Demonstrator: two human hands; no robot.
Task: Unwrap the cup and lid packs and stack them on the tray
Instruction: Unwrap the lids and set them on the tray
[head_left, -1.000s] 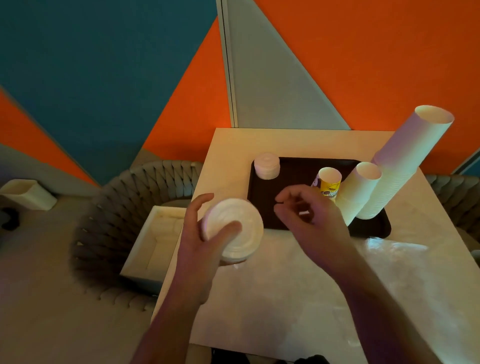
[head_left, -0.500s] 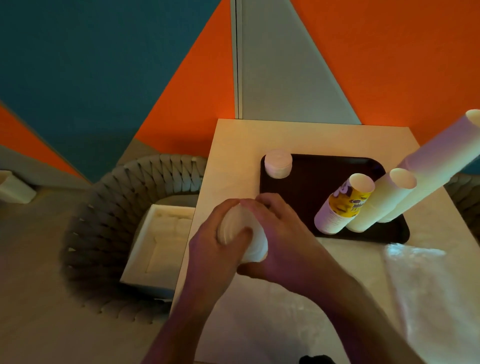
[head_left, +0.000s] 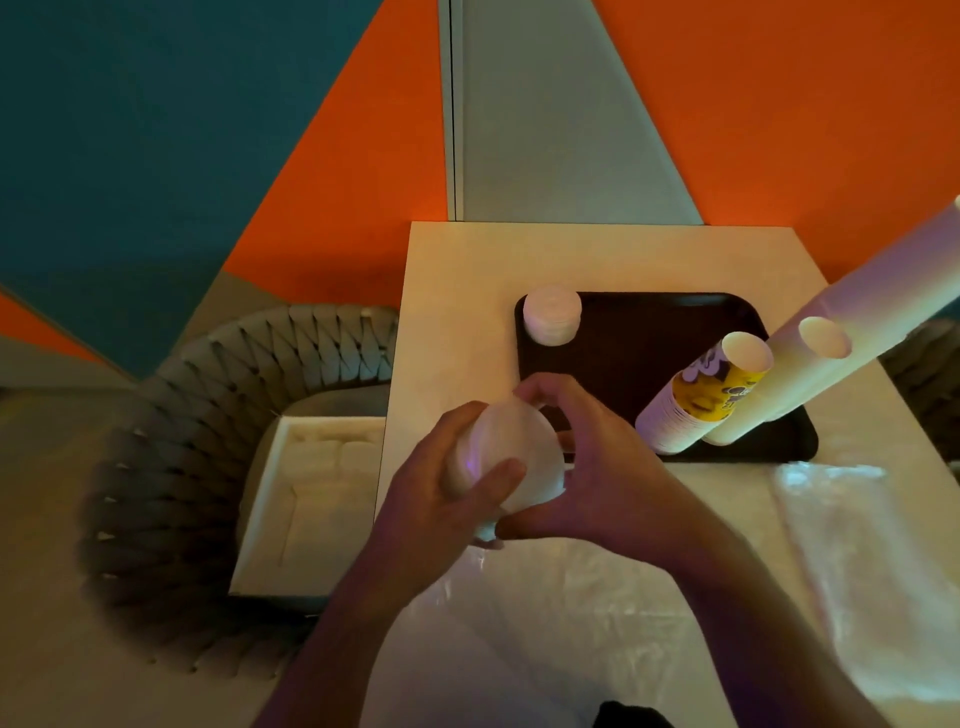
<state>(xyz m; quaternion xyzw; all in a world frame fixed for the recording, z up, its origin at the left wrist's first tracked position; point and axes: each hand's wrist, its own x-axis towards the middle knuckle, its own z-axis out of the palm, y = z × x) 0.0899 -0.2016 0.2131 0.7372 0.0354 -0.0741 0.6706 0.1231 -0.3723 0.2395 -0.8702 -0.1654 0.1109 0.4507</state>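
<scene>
I see both hands on one stack of white lids (head_left: 506, 457), held above the near left part of the table (head_left: 457, 291), just short of the tray's near left corner. Left hand (head_left: 441, 499) grips the stack from the left, thumb across its front face, fingers curled behind. Right hand (head_left: 597, 467) wraps it from the right and far side, fingers curled over the top edge, thumb under the bottom. Stack is tilted, flat face toward the camera. Can't tell if any wrap is on it.

Dark tray (head_left: 623, 353) sits on the far half of the table. A short lid stack (head_left: 551, 314) stands upright on its far left corner. Right side of the tray has three cup stacks close together: yellow printed cups (head_left: 701, 400), a plain white stack (head_left: 769, 389) just beside it, and a much taller white stack (head_left: 872, 296) running out of frame top right.

Clear plastic wrap (head_left: 571, 623) lies flat on the table under my forearms, another sheet (head_left: 857, 545) on the near right.

Left of the table: woven chair (head_left: 208, 415) with a white box (head_left: 311, 493) on its seat
</scene>
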